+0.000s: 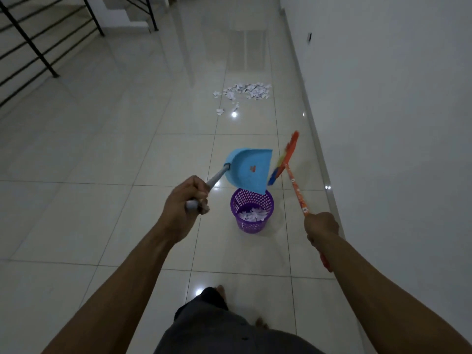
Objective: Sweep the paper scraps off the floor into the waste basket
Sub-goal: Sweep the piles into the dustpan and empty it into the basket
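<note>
Above the purple waste basket [251, 226] on the tiled floor [102, 149] | left hand [187, 198]: grip clamped round grey handle of blue dustpan [245, 167], pan tilted over the rim, arm outstretched | right hand [321, 227]: grip closed round orange broom [293, 180] stick, head raised beside the pan | paper scraps [246, 92]: heap farther along the floor, more inside the basket

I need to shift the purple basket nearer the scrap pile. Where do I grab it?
Grip the basket by its near rim, coming from above: it stands upright and open-topped, and the dustpan hangs over the far rim. The mesh wall tapers downward, so a side grip could slip.
</note>
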